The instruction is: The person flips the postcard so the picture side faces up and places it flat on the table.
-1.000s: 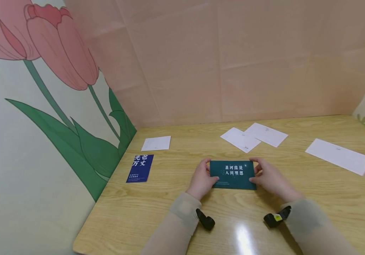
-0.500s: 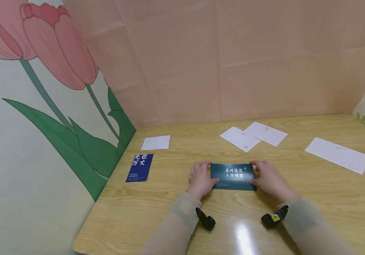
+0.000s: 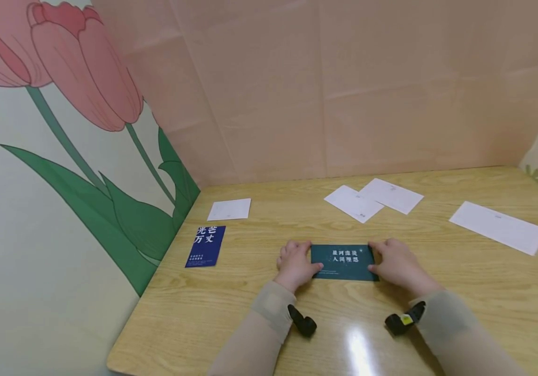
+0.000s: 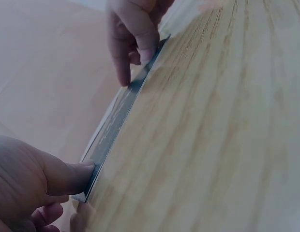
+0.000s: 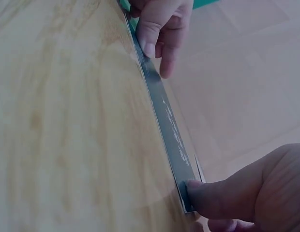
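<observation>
The left hand (image 3: 295,267) and right hand (image 3: 399,265) pinch opposite ends of one green card (image 3: 341,267), at the table's (image 3: 222,308) near middle; it reads 星河滚烫 / 人间理想. One blue card (image 3: 208,248) reads 光芒万丈, smaller print illegible. Four white cards (image 3: 498,228) lie farther back, two overlapping.

Indoor setting, exact room type unclear; wood-grain table (image 3: 179,313), pink sheeting (image 3: 325,89) behind, tulip-patterned wall (image 3: 71,167) at left

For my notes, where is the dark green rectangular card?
In the head view, the dark green card is below and right of centre, between the left hand and right hand.
</observation>
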### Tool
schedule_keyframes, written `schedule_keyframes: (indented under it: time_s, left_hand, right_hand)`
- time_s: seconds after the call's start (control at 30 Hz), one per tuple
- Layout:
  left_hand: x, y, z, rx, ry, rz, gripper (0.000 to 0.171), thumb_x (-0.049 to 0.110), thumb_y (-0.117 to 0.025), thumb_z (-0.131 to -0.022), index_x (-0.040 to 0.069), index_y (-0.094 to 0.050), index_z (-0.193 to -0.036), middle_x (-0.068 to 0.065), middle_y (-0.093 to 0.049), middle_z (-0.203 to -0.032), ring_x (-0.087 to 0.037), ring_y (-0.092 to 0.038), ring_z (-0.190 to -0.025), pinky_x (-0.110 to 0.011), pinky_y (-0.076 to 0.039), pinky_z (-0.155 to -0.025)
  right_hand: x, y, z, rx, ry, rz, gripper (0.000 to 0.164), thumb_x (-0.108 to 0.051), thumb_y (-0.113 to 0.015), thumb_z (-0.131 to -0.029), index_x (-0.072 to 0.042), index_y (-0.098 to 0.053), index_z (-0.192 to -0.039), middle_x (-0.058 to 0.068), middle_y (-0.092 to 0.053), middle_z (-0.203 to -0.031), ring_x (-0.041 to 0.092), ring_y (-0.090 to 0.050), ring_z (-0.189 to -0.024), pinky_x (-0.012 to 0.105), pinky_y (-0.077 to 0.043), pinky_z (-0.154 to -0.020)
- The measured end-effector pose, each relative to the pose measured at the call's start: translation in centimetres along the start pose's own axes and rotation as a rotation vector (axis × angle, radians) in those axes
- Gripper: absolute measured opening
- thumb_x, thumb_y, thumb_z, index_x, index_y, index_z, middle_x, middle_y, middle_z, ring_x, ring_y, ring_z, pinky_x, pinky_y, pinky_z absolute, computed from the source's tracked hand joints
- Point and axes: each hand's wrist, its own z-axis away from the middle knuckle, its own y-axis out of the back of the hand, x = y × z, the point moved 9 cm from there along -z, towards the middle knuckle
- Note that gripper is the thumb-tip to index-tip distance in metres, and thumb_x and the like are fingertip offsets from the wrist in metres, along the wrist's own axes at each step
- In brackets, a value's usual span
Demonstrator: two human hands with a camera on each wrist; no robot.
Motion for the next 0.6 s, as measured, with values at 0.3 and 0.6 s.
schedule_keyframes:
  time_s: [0.3, 0.6]
  left_hand:
    - [3.9, -0.6, 1.6, -0.109, -0.282, -0.065, 0.051, 0.037, -0.066, -0.091, 0.027, -0.052, -0.138, 0.002, -0.047, -0.136, -0.017, -0.038, -0.126, -0.036, -0.027, -0.108]
    - [7.6, -3.9, 6.3, -0.469, -0.631, -0.426, 0.066, 0.064, -0.045, -0.091, 0.04, -0.024, -0.149, 0.011, -0.013, -0.159, -0.017, -0.013, -0.144, -0.039, -0.018, -0.114]
  right_hand:
    - [-0.1, 0.2, 0.2, -0.009, 0.001, -0.002, 0.063, -0.026, -0.073, -0.083, 0.004, -0.051, -0.134, 0.029, -0.052, -0.114, 0.039, -0.048, -0.094, 0.055, -0.041, -0.081]
    - [-0.2, 0.2, 0.4, -0.006, 0.02, 0.002, 0.061, -0.027, -0.073, -0.084, 0.003, -0.053, -0.132, 0.029, -0.052, -0.114, 0.042, -0.049, -0.097, 0.058, -0.04, -0.081]
